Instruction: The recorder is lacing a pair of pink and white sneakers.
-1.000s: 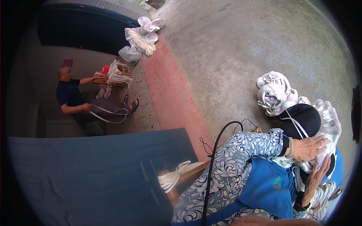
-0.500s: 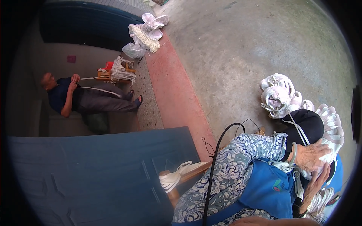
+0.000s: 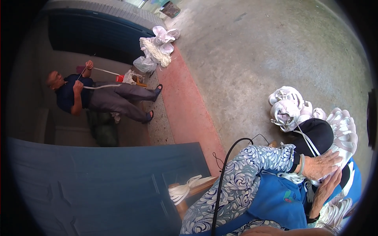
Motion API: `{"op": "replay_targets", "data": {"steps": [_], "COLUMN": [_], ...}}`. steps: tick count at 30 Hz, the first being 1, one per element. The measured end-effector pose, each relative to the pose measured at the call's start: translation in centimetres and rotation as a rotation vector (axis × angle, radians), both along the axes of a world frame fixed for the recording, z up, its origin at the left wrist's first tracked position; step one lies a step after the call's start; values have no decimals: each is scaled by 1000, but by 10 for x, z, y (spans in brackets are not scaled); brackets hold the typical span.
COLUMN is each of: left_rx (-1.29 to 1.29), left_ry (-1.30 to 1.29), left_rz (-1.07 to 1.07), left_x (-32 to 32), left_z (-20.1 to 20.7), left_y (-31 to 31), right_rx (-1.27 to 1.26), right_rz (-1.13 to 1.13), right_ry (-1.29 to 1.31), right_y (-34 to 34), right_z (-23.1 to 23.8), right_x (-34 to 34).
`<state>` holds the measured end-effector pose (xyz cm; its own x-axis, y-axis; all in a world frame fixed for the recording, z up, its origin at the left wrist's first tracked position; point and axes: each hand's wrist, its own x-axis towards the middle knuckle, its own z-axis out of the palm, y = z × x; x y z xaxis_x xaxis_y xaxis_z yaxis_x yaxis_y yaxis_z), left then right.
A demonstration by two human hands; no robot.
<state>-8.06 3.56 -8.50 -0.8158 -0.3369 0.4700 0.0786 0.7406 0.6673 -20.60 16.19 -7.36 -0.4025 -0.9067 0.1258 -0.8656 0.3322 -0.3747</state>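
My left hand [image 3: 321, 165], at the end of a blue-and-white patterned sleeve, wears a pale bracelet. It lies over a bundle of white looped straps [image 3: 343, 131] beside a round black object [image 3: 315, 133]. A thin white strap [image 3: 305, 139] runs from another heap of white bundles [image 3: 286, 105] across the black object to this hand. My right hand [image 3: 326, 190] is just below, fingers curled on the same white bundle above a blue cloth [image 3: 275, 200]. More white loops [image 3: 332, 214] show under the right wrist.
A person in dark clothes [image 3: 94, 96] sits at the far left pulling a white strap taut with both hands. Bags and white bundles [image 3: 157, 51] lie by a red floor strip [image 3: 189, 106]. A blue panel [image 3: 98, 185] fills the lower left. A black cable [image 3: 224, 173] arcs over my sleeve.
The seated person has raised both hands and stretched a white strap. My left hand has shifted slightly on the bundle, and my right hand has come up beneath it.
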Motion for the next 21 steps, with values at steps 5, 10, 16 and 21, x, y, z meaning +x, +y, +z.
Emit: {"op": "replay_targets", "data": {"steps": [5,10,16,21], "left_rx": [101,-189,-158,-166], "left_ry": [-11,-71,-106,-230], "left_rz": [-76,48,159,6], "left_x": [18,16,18,4], "left_z": [14,15,2,10], "left_y": [-17,-22,-45,-59], "right_rx": [11,-76,-91,-127], "right_rz": [81,116,78,28], "right_ry": [-2,-21,-40,-69], "right_y": [3,13,-37,-55], "right_z": [3,0,33,61], "right_x": [-7,-35,-3,-10]}}
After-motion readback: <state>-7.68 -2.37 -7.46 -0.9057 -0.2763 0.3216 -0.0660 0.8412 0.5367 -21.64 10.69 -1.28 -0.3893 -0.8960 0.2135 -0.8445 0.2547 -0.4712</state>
